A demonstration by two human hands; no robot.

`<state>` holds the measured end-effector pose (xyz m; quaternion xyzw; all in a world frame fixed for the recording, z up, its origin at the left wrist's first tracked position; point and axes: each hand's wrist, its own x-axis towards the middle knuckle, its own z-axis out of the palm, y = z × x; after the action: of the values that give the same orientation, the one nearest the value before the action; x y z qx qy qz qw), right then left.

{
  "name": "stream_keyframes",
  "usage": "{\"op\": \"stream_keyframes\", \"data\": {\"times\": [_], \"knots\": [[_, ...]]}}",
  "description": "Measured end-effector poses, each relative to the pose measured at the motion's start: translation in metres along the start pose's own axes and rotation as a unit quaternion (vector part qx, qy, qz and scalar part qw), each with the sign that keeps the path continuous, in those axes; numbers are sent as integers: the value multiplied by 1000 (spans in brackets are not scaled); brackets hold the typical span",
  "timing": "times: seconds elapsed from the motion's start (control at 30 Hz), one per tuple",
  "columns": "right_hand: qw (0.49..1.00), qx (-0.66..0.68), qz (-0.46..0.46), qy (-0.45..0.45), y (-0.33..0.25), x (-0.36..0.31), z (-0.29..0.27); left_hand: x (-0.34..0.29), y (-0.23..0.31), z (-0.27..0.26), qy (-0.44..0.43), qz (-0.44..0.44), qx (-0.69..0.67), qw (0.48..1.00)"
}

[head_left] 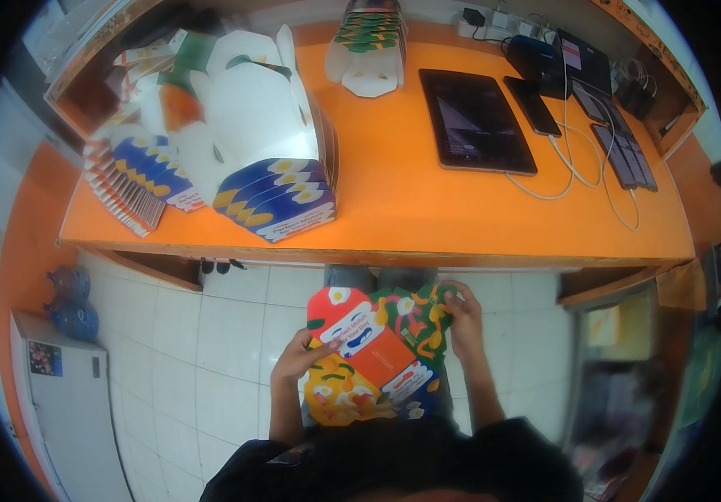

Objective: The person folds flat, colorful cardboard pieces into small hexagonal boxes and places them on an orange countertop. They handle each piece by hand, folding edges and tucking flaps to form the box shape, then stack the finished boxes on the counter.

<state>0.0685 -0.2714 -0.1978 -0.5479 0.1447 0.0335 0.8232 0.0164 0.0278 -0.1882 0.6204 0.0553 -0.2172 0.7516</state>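
A flat, unfolded cardboard food box [381,355] lies over my lap, its panels printed in red, green, orange, yellow and blue. My left hand [300,355] grips its left edge, with the thumb on top of the printed face. At the upper right corner, on the green panel, my right hand [462,309] pinches the card. On the orange desk ahead, nested folded food boxes [277,201] with white insides and blue printed fronts stand at the left. Beside them leans a fanned row of more boxes [151,171], some orange and some blue.
Another stack of boxes [367,50] with green prints sits at the back of the desk [377,209]. To the right lie a tablet [476,121], a phone [532,105] and several more devices with white charging cables [574,177]. Blue water bottles [72,318] and a white cabinet [67,402] stand at floor level left.
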Motion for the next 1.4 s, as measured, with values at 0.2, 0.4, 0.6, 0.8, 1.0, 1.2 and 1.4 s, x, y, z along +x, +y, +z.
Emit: {"op": "stream_keyframes", "data": {"times": [0.2, 0.4, 0.6, 0.8, 1.0, 1.2, 1.4], "knots": [[999, -22, -1, -32, 1, -5, 8, -2, -39, -29, -295, 111, -279, 907], [999, -29, -27, -32, -11, 0, 15, 1, -48, -29, -268, 147, -325, 895], [996, -57, -45, -44, -28, 5, 23, 6, -4, -7, -238, 160, -370, 884], [987, -99, -56, -116, -43, -6, 30, 11, 28, -7, -249, 130, -159, 947], [976, -130, -83, -151, -65, -15, 33, 0, 60, -12, -237, 158, 123, 951], [953, -157, -197, -166, -92, -18, 47, -12, 97, 10, -185, 228, 215, 931], [922, -209, -265, -191, -110, -19, 67, -21, 107, 49, -87, 185, 348, 915]]}}
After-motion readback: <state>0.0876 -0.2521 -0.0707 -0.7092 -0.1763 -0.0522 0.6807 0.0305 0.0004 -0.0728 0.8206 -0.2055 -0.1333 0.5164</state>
